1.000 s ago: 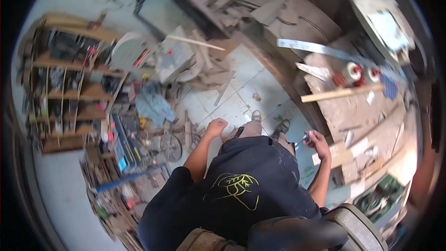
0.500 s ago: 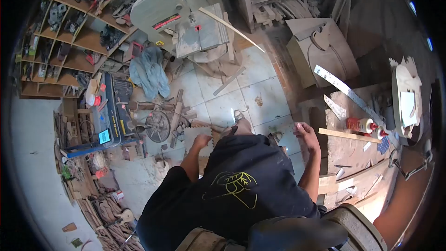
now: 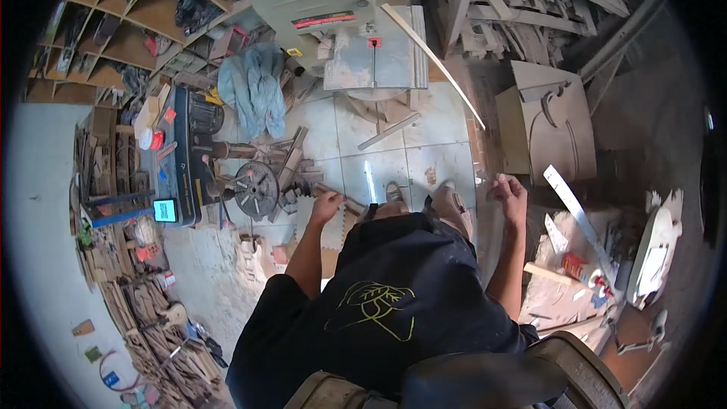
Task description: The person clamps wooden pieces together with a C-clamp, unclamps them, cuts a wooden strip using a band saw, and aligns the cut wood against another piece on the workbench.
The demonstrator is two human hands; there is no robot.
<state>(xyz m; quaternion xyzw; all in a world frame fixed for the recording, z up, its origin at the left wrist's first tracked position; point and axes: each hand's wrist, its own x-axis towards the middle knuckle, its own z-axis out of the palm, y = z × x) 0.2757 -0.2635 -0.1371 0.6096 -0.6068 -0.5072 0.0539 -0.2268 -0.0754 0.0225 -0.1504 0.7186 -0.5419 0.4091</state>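
Note:
My left hand (image 3: 327,207) hangs ahead of my body with its fingers curled in, and nothing shows in it. Below and beside it, on the floor, is a pale mat with a toothed edge (image 3: 309,221). My right hand (image 3: 511,195) is raised on the other side, its fingers loosely bent and somewhat apart, with no object visible in it. The workbench (image 3: 556,299) is nearest to this hand, apart from it. On the bench lie a metal straightedge (image 3: 579,218), a wooden strip (image 3: 555,273) and a glue bottle (image 3: 577,266).
A band saw (image 3: 314,0) stands ahead, with a long thin wood strip (image 3: 435,64) leaning from its table. A blue-framed machine (image 3: 178,159) and a pulley wheel (image 3: 256,190) are at left. Shelves (image 3: 140,19), wood scraps (image 3: 144,310) and a board panel (image 3: 556,125) surround the tiled floor.
The view has shifted, with the band saw now nearer and more central and the bench lower right. Both of my feet now show. My hands stay at my sides, the right one slightly higher.

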